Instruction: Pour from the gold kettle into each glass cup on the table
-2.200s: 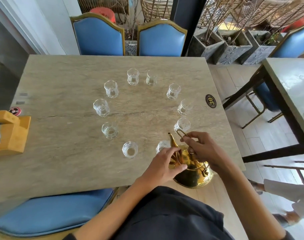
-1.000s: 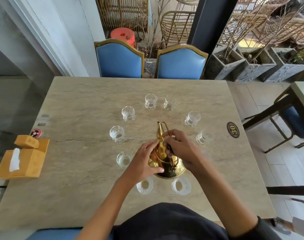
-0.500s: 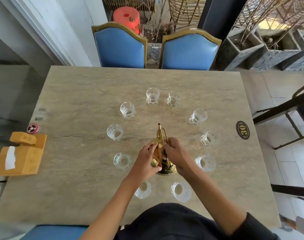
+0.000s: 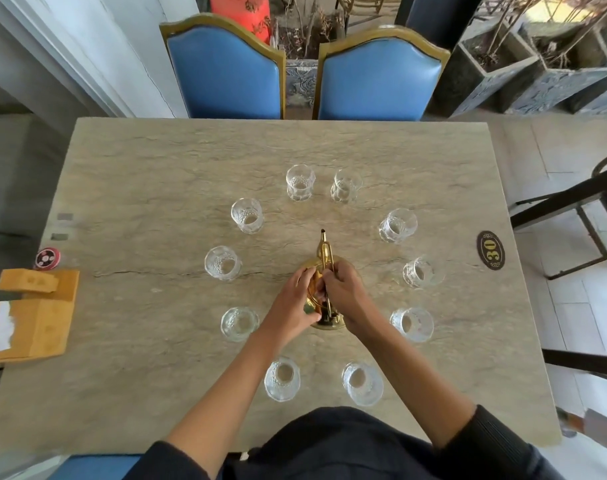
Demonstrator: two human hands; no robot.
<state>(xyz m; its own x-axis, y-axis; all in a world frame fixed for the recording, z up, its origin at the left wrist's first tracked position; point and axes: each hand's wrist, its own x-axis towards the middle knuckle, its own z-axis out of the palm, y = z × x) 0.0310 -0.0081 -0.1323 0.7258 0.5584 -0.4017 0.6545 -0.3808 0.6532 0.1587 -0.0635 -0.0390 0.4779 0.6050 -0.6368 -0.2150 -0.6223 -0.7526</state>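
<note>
The gold kettle [image 4: 324, 289] has been moved from the near right edge to the middle of the ring of cups [image 4: 413, 323], gripped by curled fingers of left hand [image 4: 295, 306] and right hand [image 4: 345, 294], so pouring can start.

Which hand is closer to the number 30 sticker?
Right. The right hand grips the gold kettle on the side toward the 30 sticker; the left hand holds the kettle's other side, farther away.

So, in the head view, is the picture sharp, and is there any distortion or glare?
Head view: wide-angle bending curves the table edges; the gold kettle and glass cups are mostly sharp, slightly soft near the hands; daylight is even, with soft shadows and no strong glare.
</note>
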